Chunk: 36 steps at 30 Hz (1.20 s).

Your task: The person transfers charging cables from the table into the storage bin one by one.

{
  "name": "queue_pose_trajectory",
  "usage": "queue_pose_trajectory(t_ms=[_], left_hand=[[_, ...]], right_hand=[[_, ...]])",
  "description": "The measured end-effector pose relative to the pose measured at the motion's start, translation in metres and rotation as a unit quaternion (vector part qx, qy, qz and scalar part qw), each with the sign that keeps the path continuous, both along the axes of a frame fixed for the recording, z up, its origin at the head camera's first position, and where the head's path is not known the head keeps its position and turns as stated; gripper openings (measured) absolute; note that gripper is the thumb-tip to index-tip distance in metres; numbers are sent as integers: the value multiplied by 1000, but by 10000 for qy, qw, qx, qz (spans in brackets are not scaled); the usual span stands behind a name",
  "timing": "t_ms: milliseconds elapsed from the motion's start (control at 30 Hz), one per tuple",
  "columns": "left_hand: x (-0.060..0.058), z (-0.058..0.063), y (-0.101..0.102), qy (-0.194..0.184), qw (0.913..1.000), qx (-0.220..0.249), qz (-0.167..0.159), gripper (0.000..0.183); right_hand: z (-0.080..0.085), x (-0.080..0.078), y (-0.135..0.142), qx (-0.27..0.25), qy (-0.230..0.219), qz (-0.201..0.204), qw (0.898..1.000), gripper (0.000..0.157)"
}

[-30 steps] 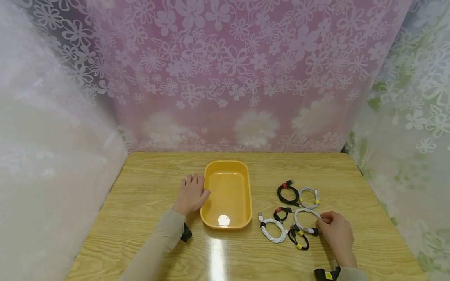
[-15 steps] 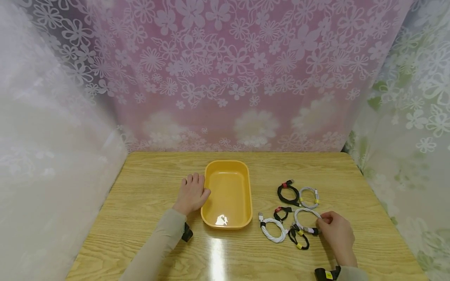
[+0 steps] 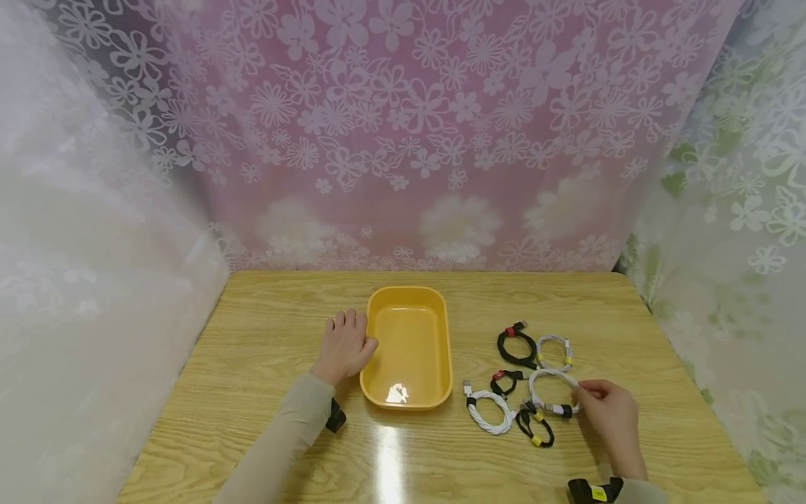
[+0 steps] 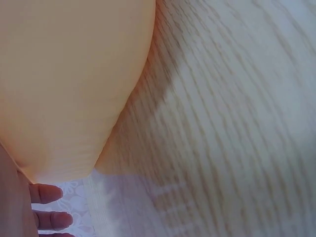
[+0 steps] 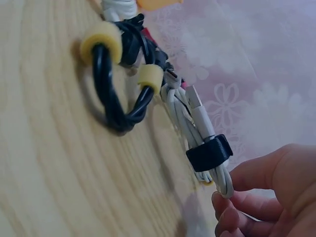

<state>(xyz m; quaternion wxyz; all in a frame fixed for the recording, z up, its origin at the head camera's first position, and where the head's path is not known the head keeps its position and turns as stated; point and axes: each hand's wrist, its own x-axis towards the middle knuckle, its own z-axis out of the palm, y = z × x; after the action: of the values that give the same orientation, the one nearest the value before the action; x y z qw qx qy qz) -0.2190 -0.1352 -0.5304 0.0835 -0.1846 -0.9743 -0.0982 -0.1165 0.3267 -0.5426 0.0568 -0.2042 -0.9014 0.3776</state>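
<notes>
A yellow rectangular plastic bin (image 3: pixel 409 357) stands mid-table. My left hand (image 3: pixel 343 348) holds its left rim, thumb over the edge and fingers on the outer side; the left wrist view shows some fingertips (image 4: pixel 49 194) beyond the bin's wall (image 4: pixel 74 89). On the right, my right hand (image 3: pixel 611 413) pinches a coiled white charging cable (image 3: pixel 550 374) bundled with a black strap. That cable's USB plug (image 5: pixel 195 98) and strap (image 5: pixel 210 153) show clearly in the right wrist view. Its far end lies beside a small black cable with yellow bands (image 3: pixel 541 437).
Several other coiled cables lie around it: a thick white one (image 3: pixel 488 416), a black one with a red band (image 3: pixel 516 350), a grey one with yellow bands (image 3: pixel 554 353) and a short black one (image 3: pixel 504 383). A floral curtain (image 3: pixel 403 140) hangs behind the table.
My right hand has shifted slightly right with the white cable, and the coil's strapped end has moved with it. The left hand and the bin stay in place.
</notes>
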Motion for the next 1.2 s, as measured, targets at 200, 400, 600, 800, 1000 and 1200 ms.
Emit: queue_pose_trajectory(t_ms=[200, 400, 600, 800, 1000, 1200], left_hand=[[-1, -3, 0, 78, 10000, 43, 1, 13], [-2, -3, 0, 74, 10000, -4, 5, 15], [-2, -3, 0, 105, 9999, 49, -2, 17], [-2, -6, -1, 158, 9999, 57, -21, 17], [-4, -7, -1, -75, 9999, -70, 36, 16], [-3, -4, 0, -160, 9998, -83, -33, 16]], right_hand=[[4, -1, -1, -207, -40, -85, 9997, 28], [13, -2, -8, -232, 77, -190, 9995, 29], [22, -4, -17, -316, 307, -199, 9988, 26], [27, -7, -27, -280, 480, -41, 9984, 25], [32, -16, -39, -422, 586, 10, 9974, 24], [37, -27, -51, -684, 810, 92, 9943, 22]])
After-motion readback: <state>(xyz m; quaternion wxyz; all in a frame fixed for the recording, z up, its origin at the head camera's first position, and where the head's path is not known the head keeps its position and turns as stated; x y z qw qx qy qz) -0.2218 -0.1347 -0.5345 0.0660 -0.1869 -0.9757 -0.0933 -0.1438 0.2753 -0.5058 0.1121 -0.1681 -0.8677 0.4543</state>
